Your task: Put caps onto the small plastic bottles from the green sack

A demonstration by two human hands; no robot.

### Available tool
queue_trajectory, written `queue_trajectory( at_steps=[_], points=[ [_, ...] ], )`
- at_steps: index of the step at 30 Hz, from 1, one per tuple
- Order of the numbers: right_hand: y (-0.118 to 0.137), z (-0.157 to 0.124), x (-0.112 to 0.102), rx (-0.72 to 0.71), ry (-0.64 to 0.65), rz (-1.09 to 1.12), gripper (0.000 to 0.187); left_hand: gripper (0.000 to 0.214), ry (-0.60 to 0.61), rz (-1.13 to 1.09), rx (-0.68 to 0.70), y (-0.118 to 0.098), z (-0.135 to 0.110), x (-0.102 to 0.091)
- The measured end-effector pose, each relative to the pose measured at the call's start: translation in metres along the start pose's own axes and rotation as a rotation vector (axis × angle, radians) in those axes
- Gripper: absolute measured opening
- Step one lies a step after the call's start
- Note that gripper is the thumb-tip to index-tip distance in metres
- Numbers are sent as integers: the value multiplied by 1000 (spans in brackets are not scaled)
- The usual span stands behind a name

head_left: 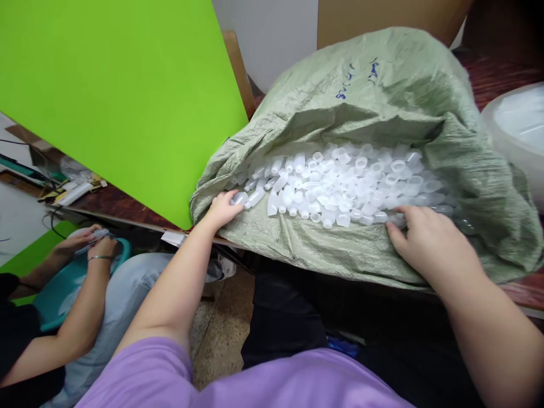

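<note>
A big green woven sack (382, 96) lies open on its side, full of small translucent white plastic bottles (340, 181). My left hand (221, 208) rests on the sack's left lip, its fingers curled round the edge next to a bottle. At the right of the opening, my right hand (429, 243) lies on the lower lip with its fingers bent over the rim; the fingertips touch the nearest bottles. My purple sleeves show at the bottom.
A bright green board (119, 90) leans at the left. Below it another person's hands (91, 243) work over a teal basin (59, 294). A clear plastic bag (521, 130) sits at the right edge. Cardboard (382, 17) stands behind the sack.
</note>
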State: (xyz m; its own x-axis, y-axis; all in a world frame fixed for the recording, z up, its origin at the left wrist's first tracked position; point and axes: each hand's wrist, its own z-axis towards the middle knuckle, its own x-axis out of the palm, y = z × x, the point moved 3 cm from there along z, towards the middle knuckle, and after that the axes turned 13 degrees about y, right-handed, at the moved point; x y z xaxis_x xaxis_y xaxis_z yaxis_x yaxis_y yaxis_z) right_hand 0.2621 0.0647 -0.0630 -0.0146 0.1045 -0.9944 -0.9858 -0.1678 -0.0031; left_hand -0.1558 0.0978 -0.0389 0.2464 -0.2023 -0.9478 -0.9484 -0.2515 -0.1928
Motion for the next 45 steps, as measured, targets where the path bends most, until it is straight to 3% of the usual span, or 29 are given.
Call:
queue_trajectory(
  at_steps=[4,13,17,19,21,24,26,29,31,35,45],
  points=[
    [1,-9,-5,11,-78,-23,42,76,-71,46,-67,-4,-2,1],
    [1,-45,-12,-147,-312,419,40,50,-271,-166,-42,0,-30,18],
    [6,-54,-10,-161,-325,475,32,47,-408,-266,40,-5,-46,20],
    [11,-57,-9,-151,-294,546,30,45,-504,-411,99,-13,-60,16],
    [20,-61,-12,-190,-263,644,30,44,-523,-611,203,-31,-79,14],
    [42,-71,-24,-349,-259,821,27,38,-266,-982,440,-72,-113,21],
    [59,-78,-34,-462,-258,929,27,34,52,-1281,547,-102,-137,35],
    [77,-88,-43,-646,-221,991,36,35,537,-1697,415,-138,-166,64],
    [82,-94,-43,-736,-203,966,42,47,694,-1891,317,-151,-177,79],
    [76,-105,-32,-708,-212,922,46,54,808,-2054,172,-161,-184,99],
    [64,-140,-4,-732,-137,696,38,23,882,-1990,-214,-167,-198,120]
  ],
)
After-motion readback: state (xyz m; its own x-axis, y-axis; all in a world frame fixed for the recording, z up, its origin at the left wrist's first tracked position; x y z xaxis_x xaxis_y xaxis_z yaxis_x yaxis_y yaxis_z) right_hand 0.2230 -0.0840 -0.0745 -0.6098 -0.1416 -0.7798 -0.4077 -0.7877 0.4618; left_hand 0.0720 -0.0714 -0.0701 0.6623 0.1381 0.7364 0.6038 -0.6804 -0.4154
